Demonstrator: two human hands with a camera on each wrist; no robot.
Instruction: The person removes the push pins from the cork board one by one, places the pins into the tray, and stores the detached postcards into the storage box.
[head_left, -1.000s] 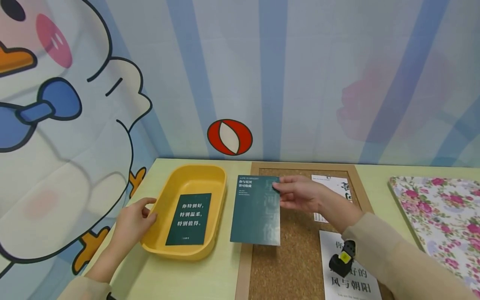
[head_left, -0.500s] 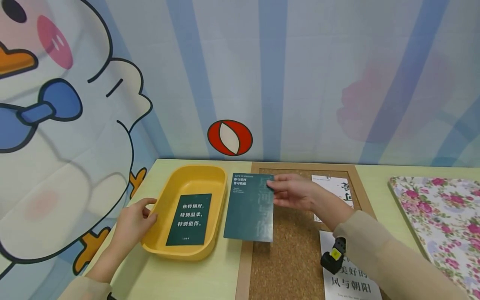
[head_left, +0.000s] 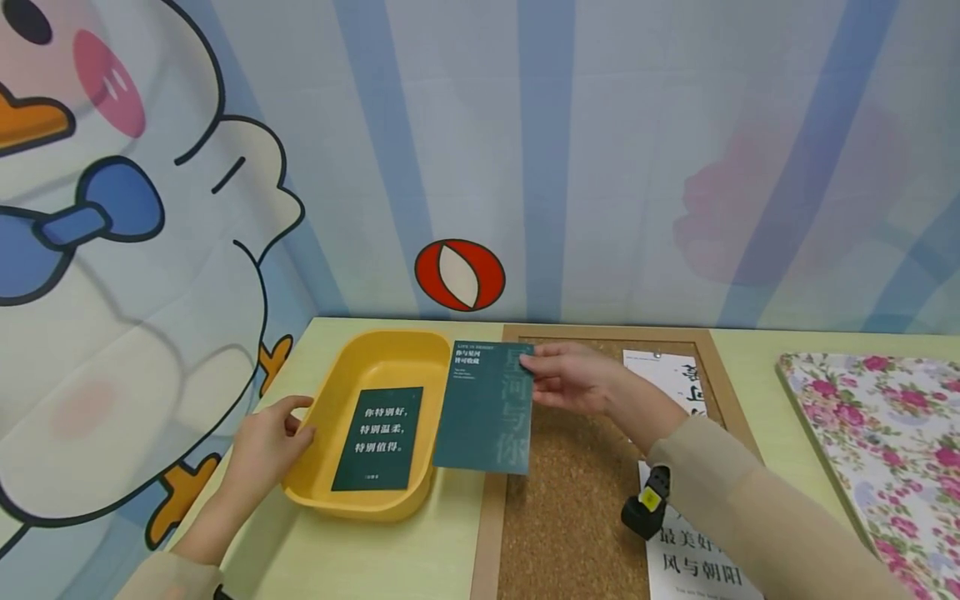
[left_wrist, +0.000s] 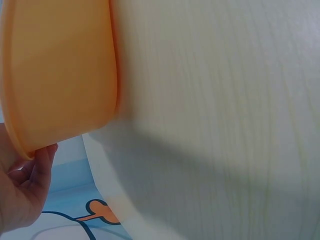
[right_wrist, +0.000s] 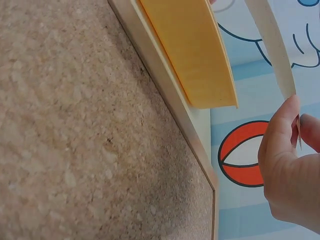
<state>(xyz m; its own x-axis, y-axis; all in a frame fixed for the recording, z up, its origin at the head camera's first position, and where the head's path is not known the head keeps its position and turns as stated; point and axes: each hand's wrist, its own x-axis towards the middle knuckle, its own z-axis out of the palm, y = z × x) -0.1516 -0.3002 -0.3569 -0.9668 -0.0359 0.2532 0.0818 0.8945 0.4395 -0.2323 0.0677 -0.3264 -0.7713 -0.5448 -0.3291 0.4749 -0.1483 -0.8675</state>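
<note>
My right hand (head_left: 568, 379) pinches a dark green card (head_left: 483, 408) with white print by its right edge, thumb on the front. In the right wrist view the card (right_wrist: 274, 45) is seen nearly edge-on, raised above the corkboard (right_wrist: 100, 130). The card's left edge overlaps the right rim of a yellow tray (head_left: 360, 502) in the head view. Inside the tray lies a smaller dark green card (head_left: 378, 437) with white lettering. At the tray's left rim my left hand (head_left: 272, 442) grips the edge between thumb and fingers; the left wrist view shows this hand (left_wrist: 30, 187) at the tray's corner.
The wood-framed corkboard (head_left: 577, 517) lies right of the tray, bearing a white printed card (head_left: 660, 375) near its top and another white card (head_left: 693, 567) lower down, both partly behind the right arm. A floral board (head_left: 892, 442) lies at the far right. A cartoon-printed backdrop (head_left: 615, 167) stands behind the table.
My right hand has carried the green card leftward and slightly up, from over the corkboard's edge to the tray's right rim. The left hand and the tray have stayed in place.
</note>
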